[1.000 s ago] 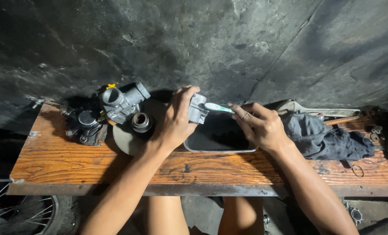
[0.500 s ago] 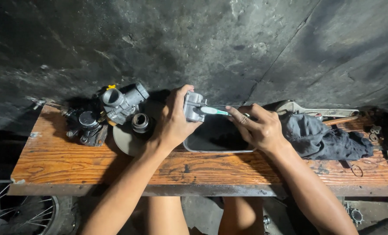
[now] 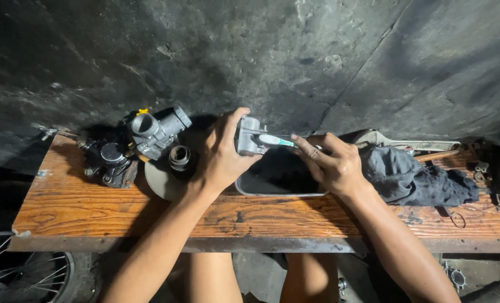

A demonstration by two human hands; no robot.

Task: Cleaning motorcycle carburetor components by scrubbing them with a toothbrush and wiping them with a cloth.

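The left hand [image 3: 223, 154] grips a metal part [image 3: 249, 136]; the right hand [image 3: 333, 164] pinches a toothbrush [image 3: 272, 140], bristles against the part, above a tray [image 3: 278, 191].

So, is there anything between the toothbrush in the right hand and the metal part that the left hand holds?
Nothing visible. The toothbrush in the right hand already reaches the grey metal part in the left hand, above the dark tray.

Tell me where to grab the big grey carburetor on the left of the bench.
Probably the carburetor is best taken by its round grey barrel, from above and its near side. The barrel lies tilted toward the wall and is bare there; other metal parts crowd its left, and a small ring-shaped part sits close on its right.
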